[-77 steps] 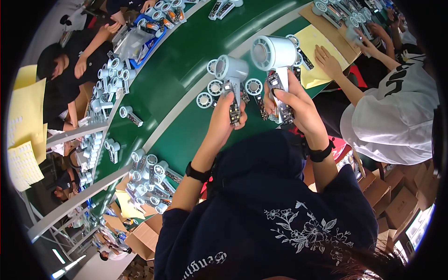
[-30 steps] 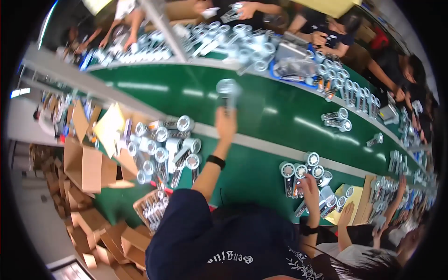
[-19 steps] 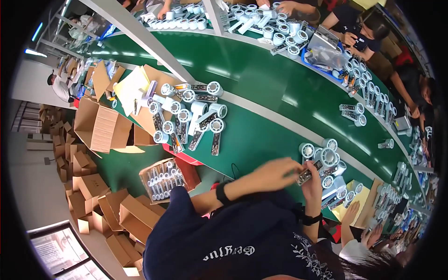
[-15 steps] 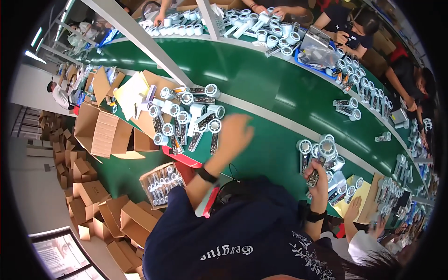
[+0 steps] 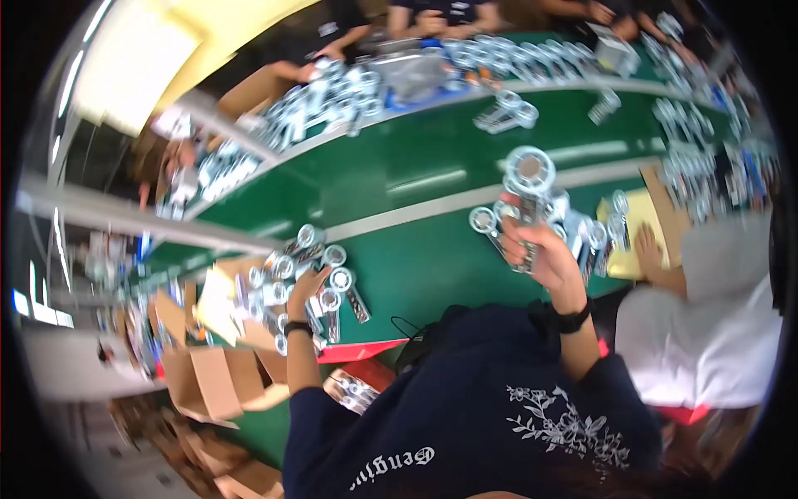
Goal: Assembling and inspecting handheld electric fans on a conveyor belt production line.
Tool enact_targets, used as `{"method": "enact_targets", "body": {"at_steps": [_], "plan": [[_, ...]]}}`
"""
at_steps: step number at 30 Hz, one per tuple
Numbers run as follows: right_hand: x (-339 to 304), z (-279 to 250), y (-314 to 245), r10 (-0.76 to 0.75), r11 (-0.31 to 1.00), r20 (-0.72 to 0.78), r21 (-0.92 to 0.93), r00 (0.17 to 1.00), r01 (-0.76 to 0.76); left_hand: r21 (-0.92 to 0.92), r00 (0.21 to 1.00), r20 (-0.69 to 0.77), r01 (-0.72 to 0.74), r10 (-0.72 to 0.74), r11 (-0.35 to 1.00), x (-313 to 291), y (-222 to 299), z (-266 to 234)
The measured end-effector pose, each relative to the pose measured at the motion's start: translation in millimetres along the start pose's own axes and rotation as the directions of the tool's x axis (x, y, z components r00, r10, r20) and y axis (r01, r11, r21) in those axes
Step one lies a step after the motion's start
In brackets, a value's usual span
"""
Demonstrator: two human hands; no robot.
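Moved: since half a second ago my right hand (image 5: 544, 258) has lifted a silver hair dryer (image 5: 529, 187) off the green table (image 5: 416, 274).
Right arm: bent, raised, fingers clenched round the dryer's handle, its barrel above my fingertips.
Left hand (image 5: 306, 287): stretched out, fingers on a cluster of dryers (image 5: 307, 274); grip unclear.

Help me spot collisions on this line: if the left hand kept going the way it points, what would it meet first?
Most likely the cluster of silver round-headed devices on the green table; the left hand reaches up toward them. The blur hides whether it already touches one.
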State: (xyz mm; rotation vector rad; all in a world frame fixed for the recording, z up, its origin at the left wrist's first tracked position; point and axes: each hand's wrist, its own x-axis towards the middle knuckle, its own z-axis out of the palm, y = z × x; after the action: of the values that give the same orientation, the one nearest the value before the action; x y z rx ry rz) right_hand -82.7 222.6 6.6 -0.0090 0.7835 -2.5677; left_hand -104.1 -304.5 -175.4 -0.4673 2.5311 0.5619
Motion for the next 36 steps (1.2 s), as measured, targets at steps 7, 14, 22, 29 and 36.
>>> {"method": "enact_targets", "body": {"at_steps": [7,14,22,29,36], "plan": [[-15,16,-5,-0.097,0.995,0.120,0.017,0.988,0.096,-0.528,0.987,-0.052,-0.154,0.150,0.835,-57,84,-14],[-28,14,1,-0.060,0.993,0.165,0.115,0.985,0.041,-0.993,0.832,-0.054,-0.103,0.553,0.057,-186,251,17],[-27,-3,14,-0.154,0.939,0.359,0.342,0.920,0.023,-0.982,0.666,-0.175,-0.172,0.725,-0.079,-238,318,18],[-35,1,15,-0.208,0.913,0.209,0.391,0.956,0.113,-0.978,0.697,-0.209,-0.161,0.686,-0.135,-240,323,18],[-27,0,28,-0.220,0.972,0.090,0.099,0.971,0.211,-0.938,0.709,-0.264,-0.347,0.654,-0.003,-226,323,25]]}}
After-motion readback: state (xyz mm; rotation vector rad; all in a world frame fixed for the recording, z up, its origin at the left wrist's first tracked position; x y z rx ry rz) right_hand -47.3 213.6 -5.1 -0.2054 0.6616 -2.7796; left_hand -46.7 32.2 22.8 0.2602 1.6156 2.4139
